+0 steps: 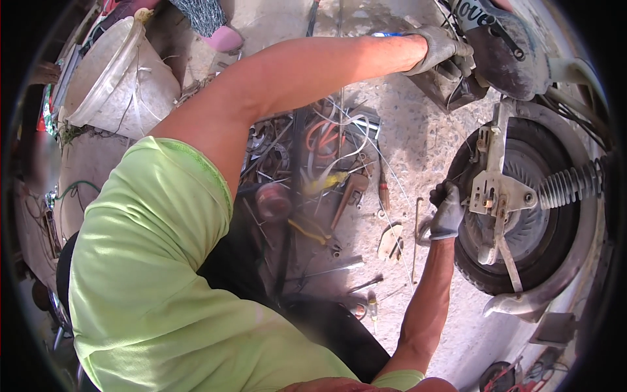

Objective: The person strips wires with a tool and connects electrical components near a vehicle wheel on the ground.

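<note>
My left arm reaches across to the top right, where my gloved left hand (444, 53) is curled at an open dark metal box (444, 93) beside the scooter's body panel (509, 62); what its fingers hold is unclear. My gloved right hand (445, 212), fingers bent, is at the left edge of the scooter wheel (470, 261), closed on something I cannot make out. A pale metal bracket (493, 186) with a bolt crosses the hub, joined to a ribbed grey spring (568, 183) at the right.
Tools, hoses and cables lie heaped mid-floor, among them a pipe wrench (349, 196), pliers (307, 228) and a red spool (274, 202). A metal plate (390, 242) lies on the concrete (411, 157). A white bucket (114, 75) stands upper left; a mop head (196, 19) is at the top.
</note>
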The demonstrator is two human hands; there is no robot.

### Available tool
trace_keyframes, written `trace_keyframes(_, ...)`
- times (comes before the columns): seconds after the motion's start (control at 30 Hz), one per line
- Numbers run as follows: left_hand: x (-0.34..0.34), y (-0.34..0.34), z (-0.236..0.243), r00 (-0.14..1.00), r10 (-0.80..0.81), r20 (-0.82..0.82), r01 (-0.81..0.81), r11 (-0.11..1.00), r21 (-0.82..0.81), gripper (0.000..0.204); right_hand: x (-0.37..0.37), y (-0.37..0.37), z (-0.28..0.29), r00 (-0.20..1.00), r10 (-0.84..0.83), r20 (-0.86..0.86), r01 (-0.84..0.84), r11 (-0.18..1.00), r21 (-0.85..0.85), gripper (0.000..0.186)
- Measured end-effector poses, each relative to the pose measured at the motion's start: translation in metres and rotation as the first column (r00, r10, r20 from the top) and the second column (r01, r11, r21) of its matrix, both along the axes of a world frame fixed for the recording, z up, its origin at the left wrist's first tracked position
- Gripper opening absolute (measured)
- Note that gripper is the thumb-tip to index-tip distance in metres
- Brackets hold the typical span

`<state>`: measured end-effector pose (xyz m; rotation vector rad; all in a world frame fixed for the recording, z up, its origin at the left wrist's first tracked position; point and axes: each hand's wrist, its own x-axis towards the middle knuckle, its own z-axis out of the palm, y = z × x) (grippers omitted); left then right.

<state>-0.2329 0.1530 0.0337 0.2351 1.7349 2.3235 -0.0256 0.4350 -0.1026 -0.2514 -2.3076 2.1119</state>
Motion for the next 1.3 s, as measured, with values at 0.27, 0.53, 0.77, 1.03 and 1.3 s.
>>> trace_keyframes(0.27, 0.014, 0.016, 0.01, 0.986, -0.157, 0.058, 0.159, 0.987, -0.028, 0.029, 0.011, -0.01, -0.024, 0.92, -0.091, 0.381, 0.119, 0.992, -0.051, 0.013)
trace_keyframes(0.53, 0.043, 0.057, -0.008, 0.969, -0.187, 0.16, 0.204, 0.975, -0.092, 0.026, 0.046, 0.038, 0.031, 0.796, 0.184, 0.576, -0.205, 0.978, -0.03, 0.01)
trace_keyframes(0.77, 0.054, 0.085, -0.039, 0.919, -0.237, 0.316, 0.309, 0.929, -0.202, 0.025, 0.132, 0.045, 0.05, 0.542, 0.267, 0.797, -0.558, 0.823, 0.104, 0.012)
trace_keyframes(1.03, 0.071, 0.095, -0.047, 0.912, -0.267, 0.312, 0.328, 0.93, -0.166, 0.025, 0.187, 0.043, 0.037, 0.74, 0.351, 0.574, -0.457, 0.888, 0.045, 0.011)
trace_keyframes(1.3, 0.041, 0.107, -0.044, 0.992, -0.031, 0.119, 0.049, 0.987, -0.154, 0.027, 0.186, 0.053, 0.028, 0.761, 0.378, 0.528, -0.503, 0.857, 0.111, 0.011)
